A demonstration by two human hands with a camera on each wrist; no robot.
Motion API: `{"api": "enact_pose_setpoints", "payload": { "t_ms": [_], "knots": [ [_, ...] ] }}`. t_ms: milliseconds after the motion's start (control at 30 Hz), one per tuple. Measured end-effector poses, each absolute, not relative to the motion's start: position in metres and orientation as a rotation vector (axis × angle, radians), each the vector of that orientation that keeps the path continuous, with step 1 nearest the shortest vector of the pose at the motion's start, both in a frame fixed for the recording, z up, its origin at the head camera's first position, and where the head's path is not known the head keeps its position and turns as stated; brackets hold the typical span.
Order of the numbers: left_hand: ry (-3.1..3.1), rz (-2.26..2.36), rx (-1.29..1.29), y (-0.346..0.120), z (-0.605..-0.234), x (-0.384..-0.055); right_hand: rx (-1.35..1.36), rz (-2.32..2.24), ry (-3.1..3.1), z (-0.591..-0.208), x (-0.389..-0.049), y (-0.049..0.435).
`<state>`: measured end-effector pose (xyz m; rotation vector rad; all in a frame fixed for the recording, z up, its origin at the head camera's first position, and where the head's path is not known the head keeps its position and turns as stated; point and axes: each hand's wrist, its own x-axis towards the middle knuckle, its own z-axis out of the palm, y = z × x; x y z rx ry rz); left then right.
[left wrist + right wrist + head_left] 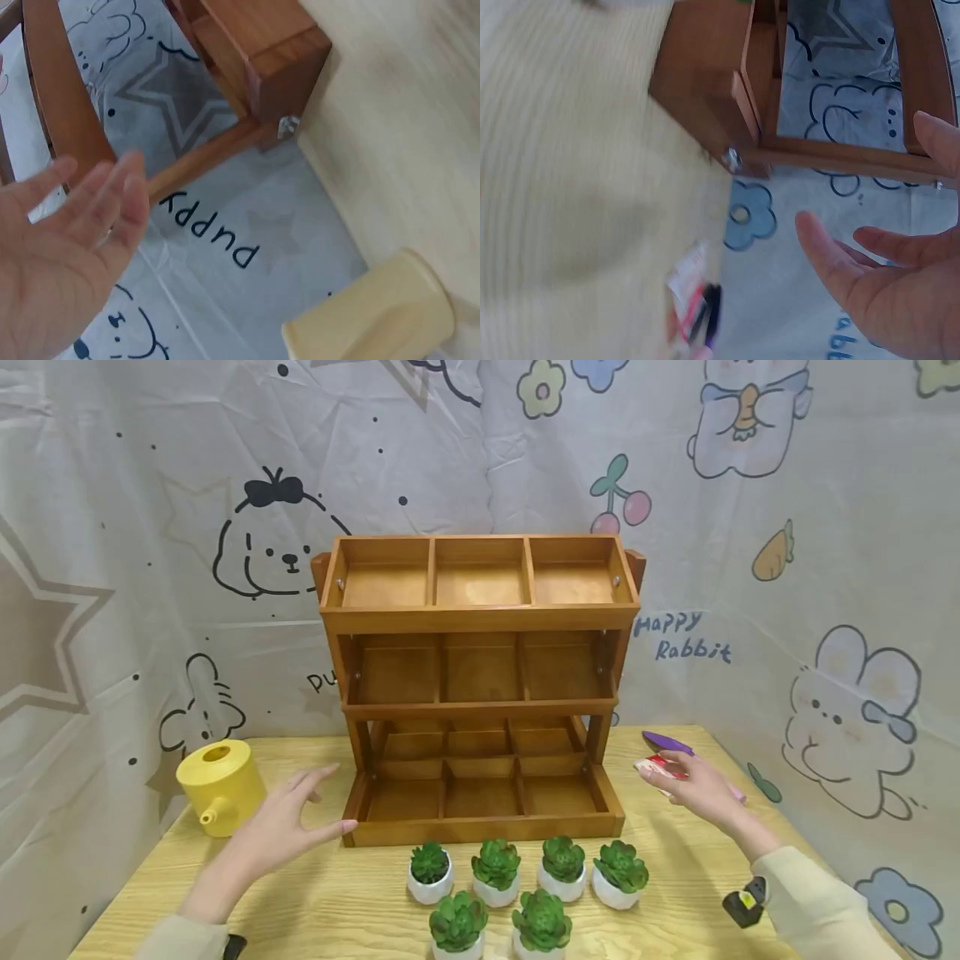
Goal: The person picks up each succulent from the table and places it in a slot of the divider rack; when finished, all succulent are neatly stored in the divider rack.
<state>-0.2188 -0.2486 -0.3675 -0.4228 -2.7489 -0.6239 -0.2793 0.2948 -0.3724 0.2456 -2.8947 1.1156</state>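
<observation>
A brown wooden tiered rack with compartments stands at the middle of the table. My left hand hovers by its lower left side, fingers spread, holding nothing; the left wrist view shows the palm and fingers apart from the wood. On the right, my right hand is raised, its fingers extended and nothing in them. Below it on the table lies a red and white packet, apart from the hand in the right wrist view. Several potted succulents in white pots stand in front of the rack.
At the left stands a yellow watering can. A purple pointed object lies at the back right, partly behind the right hand. A printed cloth hangs behind and beside the wooden table.
</observation>
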Motion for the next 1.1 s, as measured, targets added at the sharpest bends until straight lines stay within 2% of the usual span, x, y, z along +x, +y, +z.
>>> {"api": "enact_pose_setpoints", "payload": {
  "t_ms": [133,267,600,1100],
  "knots": [
    [-2.773,-0.736,-0.504,-0.241,-0.376,-0.220,0.266,1.445,-2.857,-0.386,-0.283,0.288],
    [-2.786,-0.794,-0.550,-0.233,-0.386,-0.224,0.247,1.563,-2.834,-0.399,-0.287,0.280],
    [-2.855,-0.916,-0.663,-0.217,-0.408,-0.227,0.214,1.546,-2.843,-0.418,-0.290,0.260],
    [-2.886,-1.059,-0.851,-0.197,-0.428,-0.230,0.198,1.438,-2.855,-0.428,-0.290,0.246]
  ]
}}
